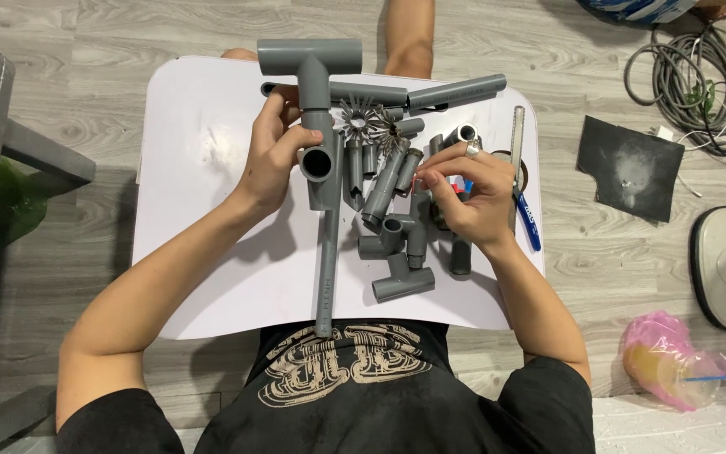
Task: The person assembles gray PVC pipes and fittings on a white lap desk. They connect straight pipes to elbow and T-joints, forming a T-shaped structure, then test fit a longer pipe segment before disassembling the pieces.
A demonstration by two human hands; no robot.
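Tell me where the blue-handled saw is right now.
In the head view, the blue-handled saw lies at the right edge of the white board, just beyond the right hand and the pile of grey pipe fittings.

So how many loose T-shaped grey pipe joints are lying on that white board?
2 that show clearly: one T-joint nearest the person's body, and another T-joint just above it, below the right hand. More may be hidden under that hand and in the pile of pipe pieces.

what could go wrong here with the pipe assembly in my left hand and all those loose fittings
The left hand holds the pipe assembly only near its middle, so its long lower end might swing and knock the loose fittings off the white board. The right hand works close to the saw, which it might bump.
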